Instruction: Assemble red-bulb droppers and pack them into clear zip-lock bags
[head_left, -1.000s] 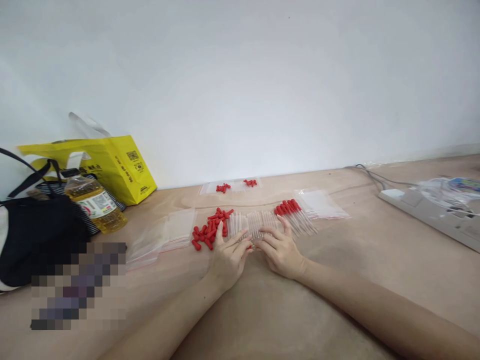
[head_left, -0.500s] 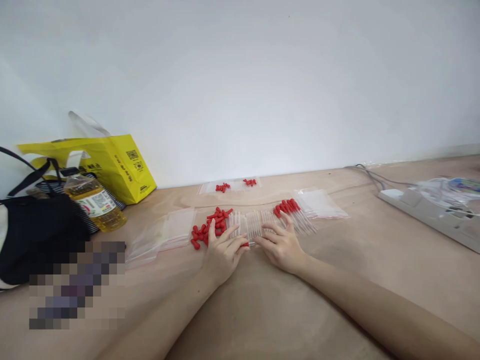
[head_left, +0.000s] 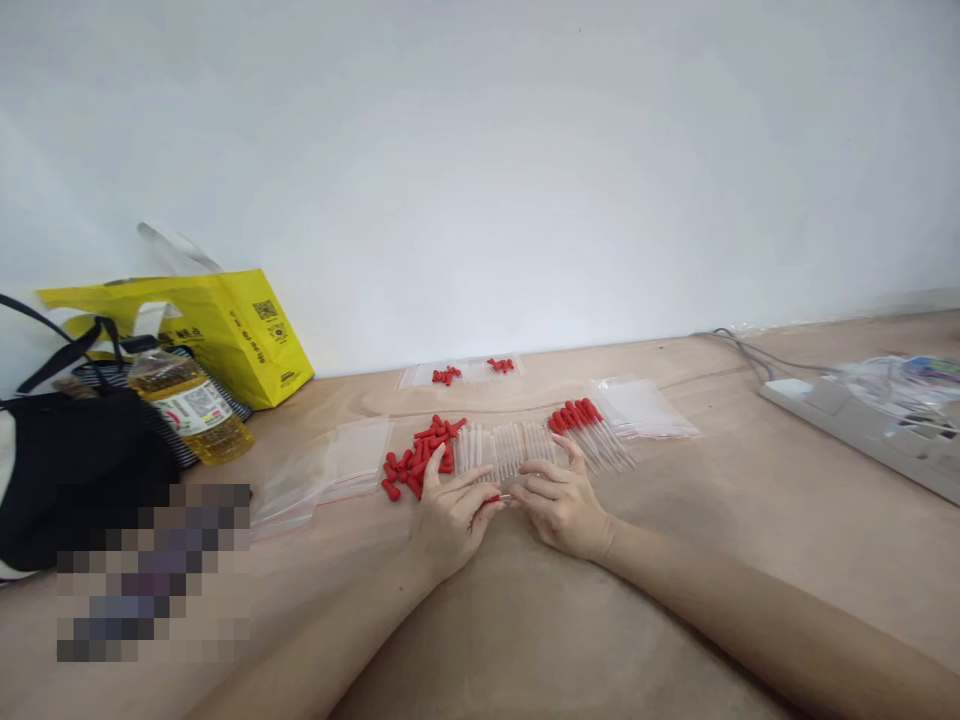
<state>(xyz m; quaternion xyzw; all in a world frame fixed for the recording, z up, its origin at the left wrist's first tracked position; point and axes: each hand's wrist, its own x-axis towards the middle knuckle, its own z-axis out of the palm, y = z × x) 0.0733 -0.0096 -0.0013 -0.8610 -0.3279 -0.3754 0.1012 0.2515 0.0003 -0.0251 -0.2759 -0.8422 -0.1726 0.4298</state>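
Observation:
My left hand (head_left: 454, 512) pinches a red rubber bulb (head_left: 491, 498) between thumb and fingers. From the right, my right hand (head_left: 564, 505) grips a thin glass dropper tube (head_left: 505, 497), whose end meets the bulb. How deep the tube sits in the bulb is hidden by my fingers. Just beyond both hands lies a row of bare glass tubes (head_left: 510, 447). A pile of loose red bulbs (head_left: 424, 455) is left of that row. To its right, several droppers with red bulbs fitted (head_left: 592, 430) lie side by side.
Clear plastic bags (head_left: 352, 455) lie at left, with more zip bags (head_left: 641, 405) at right. A filled bag (head_left: 472, 372) is near the wall. An oil bottle (head_left: 191, 405), a yellow bag (head_left: 247, 335) and a black bag (head_left: 82, 460) stand left. A power strip (head_left: 847, 430) lies right.
Both hands have shifted slightly closer to me, with the bulb and tube between them. My right fingers have curled in more around the tube.

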